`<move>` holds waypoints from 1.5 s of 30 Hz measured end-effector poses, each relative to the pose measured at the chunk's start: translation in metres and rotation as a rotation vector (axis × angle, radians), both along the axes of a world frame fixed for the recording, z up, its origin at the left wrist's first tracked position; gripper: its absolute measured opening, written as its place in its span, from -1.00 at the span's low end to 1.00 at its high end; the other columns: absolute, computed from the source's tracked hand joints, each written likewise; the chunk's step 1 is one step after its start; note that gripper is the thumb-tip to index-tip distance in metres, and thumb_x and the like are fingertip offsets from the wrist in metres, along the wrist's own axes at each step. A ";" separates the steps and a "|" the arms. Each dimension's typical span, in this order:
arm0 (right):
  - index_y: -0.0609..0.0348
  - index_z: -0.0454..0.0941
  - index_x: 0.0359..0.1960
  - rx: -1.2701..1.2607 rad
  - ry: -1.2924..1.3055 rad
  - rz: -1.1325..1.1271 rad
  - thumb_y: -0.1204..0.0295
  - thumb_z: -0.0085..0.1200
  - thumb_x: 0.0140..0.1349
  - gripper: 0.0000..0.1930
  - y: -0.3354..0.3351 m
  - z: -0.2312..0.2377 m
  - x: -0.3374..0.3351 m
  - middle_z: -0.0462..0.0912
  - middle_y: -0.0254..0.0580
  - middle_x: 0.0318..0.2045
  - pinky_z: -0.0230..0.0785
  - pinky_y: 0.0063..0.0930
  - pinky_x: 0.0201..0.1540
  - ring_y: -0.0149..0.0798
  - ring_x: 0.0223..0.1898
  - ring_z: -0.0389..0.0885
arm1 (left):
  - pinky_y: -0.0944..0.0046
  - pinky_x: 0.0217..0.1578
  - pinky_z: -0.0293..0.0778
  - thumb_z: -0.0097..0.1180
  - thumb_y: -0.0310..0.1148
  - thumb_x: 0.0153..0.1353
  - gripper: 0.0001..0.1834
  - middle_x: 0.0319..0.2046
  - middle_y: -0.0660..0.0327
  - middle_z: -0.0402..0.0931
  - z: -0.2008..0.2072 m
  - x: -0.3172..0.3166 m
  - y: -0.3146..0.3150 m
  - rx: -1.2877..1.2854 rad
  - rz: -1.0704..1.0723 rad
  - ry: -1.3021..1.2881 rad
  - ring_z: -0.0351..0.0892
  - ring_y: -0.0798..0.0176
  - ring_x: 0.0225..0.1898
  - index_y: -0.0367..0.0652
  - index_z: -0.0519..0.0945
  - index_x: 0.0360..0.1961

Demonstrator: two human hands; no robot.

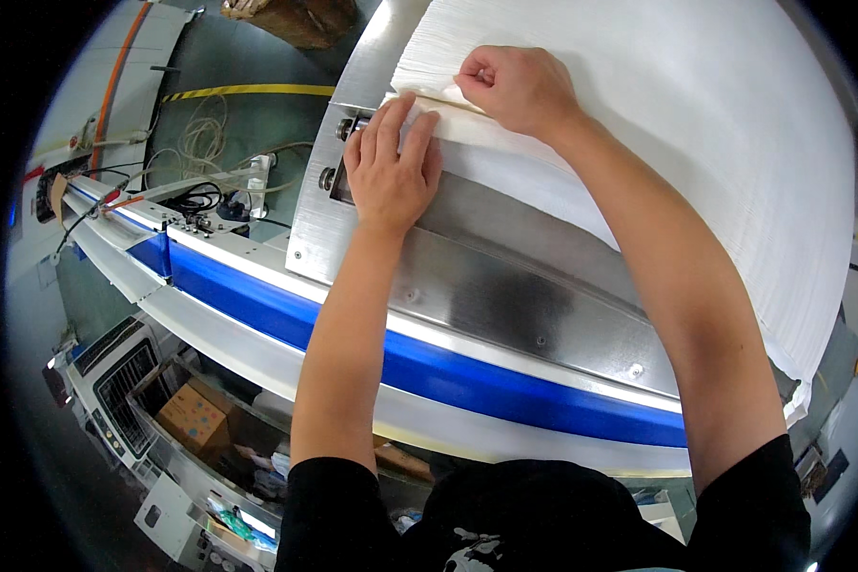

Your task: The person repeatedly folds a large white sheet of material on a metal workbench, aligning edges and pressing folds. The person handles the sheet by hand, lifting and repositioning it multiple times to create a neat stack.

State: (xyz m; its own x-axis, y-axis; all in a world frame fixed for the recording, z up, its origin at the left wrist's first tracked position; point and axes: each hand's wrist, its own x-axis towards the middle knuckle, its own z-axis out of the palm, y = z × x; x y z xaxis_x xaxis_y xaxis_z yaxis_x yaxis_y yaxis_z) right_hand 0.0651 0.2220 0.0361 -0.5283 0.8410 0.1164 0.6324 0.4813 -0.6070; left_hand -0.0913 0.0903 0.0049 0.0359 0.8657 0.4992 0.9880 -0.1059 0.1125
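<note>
A wide white sheet in many fine layers (677, 143) covers the metal bed of a machine; whether it is cloth or paper I cannot tell. Across its near left corner, my left hand (391, 167) lies with fingers stretched and slightly apart, the tips touching the cream edge of the layers. Just to the right and farther off, my right hand (524, 91) is closed in a pinch on the white sheet's edge. Its palm side and the exact grip are partly hidden. A loose white flap (534, 181) hangs down over the steel plate (505, 286) between my forearms.
A long blue and white rail (248, 286) runs along the machine's near side. Metal knobs (329, 179) stick out beside my left hand. Coiled cables (200, 138) lie on the floor to the left. Below stands a bin (153, 381) with a cardboard box (195, 417) inside.
</note>
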 end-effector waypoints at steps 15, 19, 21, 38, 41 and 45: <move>-0.04 0.65 -0.40 -0.031 0.008 -0.001 0.19 0.09 0.08 -0.81 -0.002 0.000 -0.002 0.67 -0.28 -0.51 0.48 -0.27 -0.34 -0.15 -0.45 0.64 | 0.14 0.06 0.19 0.17 -0.30 0.01 -0.67 0.08 0.35 0.46 0.005 0.000 -0.022 0.020 0.014 0.012 0.44 0.20 0.09 0.08 0.55 -0.13; -0.07 0.66 -0.39 -0.071 0.000 0.007 0.19 0.06 0.07 -0.80 -0.005 0.005 0.000 0.68 -0.27 -0.48 0.50 -0.23 -0.30 -0.09 -0.41 0.64 | 0.16 0.06 0.20 0.21 -0.31 0.00 -0.66 0.06 0.33 0.47 0.000 -0.003 -0.021 0.063 0.000 -0.026 0.45 0.21 0.07 0.08 0.55 -0.13; -0.06 0.66 -0.39 -0.092 0.024 0.007 0.20 0.06 0.07 -0.80 -0.009 0.010 0.001 0.68 -0.26 -0.47 0.50 -0.23 -0.28 -0.08 -0.40 0.65 | 0.16 0.05 0.20 0.22 -0.33 0.01 -0.66 0.05 0.33 0.48 -0.003 -0.005 -0.020 0.091 -0.004 -0.032 0.46 0.22 0.06 0.08 0.54 -0.12; 0.20 0.63 -0.46 -0.174 -0.068 0.204 0.34 0.10 0.07 -0.82 -0.017 0.022 0.011 0.58 -0.15 -0.64 0.37 -0.41 -0.43 -0.27 -0.60 0.50 | 0.16 0.07 0.20 0.21 -0.35 0.02 -0.58 0.00 0.35 0.46 -0.001 0.000 -0.013 0.069 0.014 -0.024 0.43 0.25 0.06 0.15 0.54 -0.02; 0.20 0.63 -0.48 -0.220 -0.064 0.195 0.35 0.10 0.06 -0.83 -0.016 0.025 0.011 0.56 -0.15 -0.66 0.35 -0.43 -0.45 -0.31 -0.62 0.47 | 0.16 0.07 0.20 0.21 -0.35 0.01 -0.56 0.00 0.35 0.46 0.001 0.000 -0.012 0.057 0.013 -0.041 0.43 0.25 0.06 0.16 0.53 -0.01; 0.22 0.63 -0.49 -0.238 -0.054 0.193 0.37 0.08 0.04 -0.83 -0.016 0.025 0.011 0.56 -0.16 -0.67 0.34 -0.44 -0.47 -0.33 -0.63 0.45 | 0.15 0.07 0.20 0.21 -0.36 0.00 -0.57 0.00 0.34 0.46 -0.001 -0.001 -0.011 0.069 0.002 -0.033 0.43 0.25 0.07 0.16 0.54 -0.03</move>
